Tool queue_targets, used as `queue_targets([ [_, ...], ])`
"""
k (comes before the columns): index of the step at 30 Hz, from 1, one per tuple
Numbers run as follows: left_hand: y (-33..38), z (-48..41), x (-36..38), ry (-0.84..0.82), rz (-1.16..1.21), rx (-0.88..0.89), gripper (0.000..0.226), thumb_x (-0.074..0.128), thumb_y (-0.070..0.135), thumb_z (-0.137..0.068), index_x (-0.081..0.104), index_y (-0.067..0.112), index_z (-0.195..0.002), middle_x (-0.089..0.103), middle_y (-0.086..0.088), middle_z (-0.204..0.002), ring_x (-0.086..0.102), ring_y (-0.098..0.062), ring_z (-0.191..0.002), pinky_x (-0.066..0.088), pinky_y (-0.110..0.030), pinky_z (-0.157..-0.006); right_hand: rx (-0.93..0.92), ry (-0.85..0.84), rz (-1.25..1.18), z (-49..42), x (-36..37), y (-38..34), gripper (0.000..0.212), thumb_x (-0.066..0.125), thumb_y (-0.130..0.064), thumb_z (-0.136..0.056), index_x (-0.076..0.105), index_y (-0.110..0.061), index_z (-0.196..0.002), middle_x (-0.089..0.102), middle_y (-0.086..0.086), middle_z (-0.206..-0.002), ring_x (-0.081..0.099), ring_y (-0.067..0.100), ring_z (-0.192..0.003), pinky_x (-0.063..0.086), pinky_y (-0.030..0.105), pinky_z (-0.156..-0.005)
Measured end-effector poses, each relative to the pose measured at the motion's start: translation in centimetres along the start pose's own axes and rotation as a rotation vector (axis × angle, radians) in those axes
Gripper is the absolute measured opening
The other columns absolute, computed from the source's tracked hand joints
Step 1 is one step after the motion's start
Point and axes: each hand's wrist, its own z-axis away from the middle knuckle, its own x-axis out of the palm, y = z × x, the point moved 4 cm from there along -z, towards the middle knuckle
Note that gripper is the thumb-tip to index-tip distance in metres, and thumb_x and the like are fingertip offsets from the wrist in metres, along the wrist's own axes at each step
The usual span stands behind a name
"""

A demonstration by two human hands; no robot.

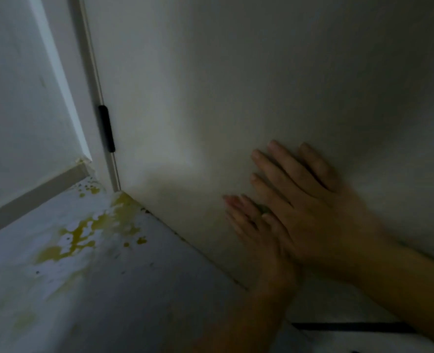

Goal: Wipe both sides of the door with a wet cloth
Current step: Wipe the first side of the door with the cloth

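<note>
Pressing flat on the door (236,85) near its bottom edge, the right hand (312,212) lies with fingers straight and spread, grasping nothing. It overlaps the left hand (256,233), which is also flat with straight fingers. A small greenish patch (263,208) shows between them, too blurred to tell whether it is the cloth. At ten o'clock from the hands is a dark hinge (107,128). At eight o'clock, yellow stains (83,235) mark the grey floor (134,289) below the skirting board (32,197).

Right hand (312,207) overlaps left hand (255,231) low on door (236,85); hinge (107,128) left.
</note>
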Motion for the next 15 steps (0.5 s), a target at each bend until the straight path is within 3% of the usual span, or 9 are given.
queue_targets([
  [1,-0.6,0.9,0.5,-0.041,0.020,-0.057,0.053,-0.012,0.076,-0.089,-0.048,0.065,-0.125,-0.029,0.004,-0.158,-0.023,-0.019,-0.154,-0.016,-0.031,-0.126,-0.011,-0.001,0.008,-0.1,0.2,-0.2,0.054,0.030,-0.030,-0.105,0.057,-0.001,-0.142,0.037,0.023,-0.160,0.031,0.041,-0.150,0.014,0.054,-0.124],
  [2,-1.5,0.6,0.5,-0.053,0.016,-0.075,0.054,-0.008,0.070,-0.095,-0.046,0.058,-0.132,-0.030,0.004,-0.158,-0.024,-0.018,-0.153,-0.015,-0.031,-0.126,-0.023,-0.003,0.014,-0.1,0.5,-0.4,0.053,0.032,-0.029,-0.105,0.057,-0.001,-0.141,0.036,0.023,-0.160,0.031,0.041,-0.150,0.013,0.055,-0.124],
  [5,-6.0,-4.1,-2.7,0.051,0.046,-0.324,0.062,0.023,0.034,-0.113,-0.020,0.027,-0.156,-0.028,0.004,-0.165,-0.018,-0.016,-0.157,-0.008,-0.037,-0.127,-0.062,-0.002,0.060,0.1,1.5,-0.7,0.052,0.041,-0.027,-0.102,0.053,0.001,-0.143,0.031,0.025,-0.162,0.027,0.042,-0.152,0.007,0.056,-0.125],
  [8,-10.4,-6.6,-4.8,0.064,0.126,-0.520,0.062,0.019,0.039,-0.112,-0.013,0.022,-0.162,-0.022,0.003,-0.170,-0.011,-0.017,-0.158,-0.005,-0.042,-0.129,-0.104,-0.003,0.112,-0.5,2.9,-2.1,0.052,0.042,-0.024,-0.102,0.050,0.002,-0.146,0.031,0.026,-0.162,0.028,0.043,-0.151,0.010,0.055,-0.126],
  [10,-11.9,-4.6,-3.5,-0.025,0.089,-0.588,0.061,0.020,0.038,-0.113,-0.007,0.016,-0.163,-0.018,-0.003,-0.171,-0.010,-0.021,-0.159,-0.002,-0.044,-0.129,-0.148,-0.041,0.137,-1.1,4.0,-3.9,0.053,0.035,-0.023,-0.102,0.048,0.001,-0.148,0.028,0.025,-0.163,0.025,0.043,-0.152,0.010,0.055,-0.127],
  [13,-12.6,-0.6,-1.2,-0.034,0.246,-0.748,0.064,0.017,0.047,-0.111,-0.011,0.022,-0.163,-0.016,0.004,-0.171,-0.006,-0.013,-0.158,-0.001,-0.041,-0.129,-0.175,-0.071,0.168,-1.3,5.2,-5.6,0.062,0.016,-0.026,-0.102,0.048,-0.002,-0.149,0.025,0.024,-0.164,0.023,0.042,-0.153,0.008,0.053,-0.126],
  [15,-14.7,-1.5,-1.3,-0.038,0.344,-0.789,0.063,0.018,0.050,-0.110,0.000,0.022,-0.164,-0.004,0.002,-0.173,0.006,-0.017,-0.158,0.007,-0.045,-0.129,-0.160,-0.078,0.150,-1.3,5.7,-5.7,0.061,0.016,-0.024,-0.102,0.050,0.000,-0.147,0.027,0.025,-0.163,0.024,0.043,-0.153,0.010,0.054,-0.126],
])
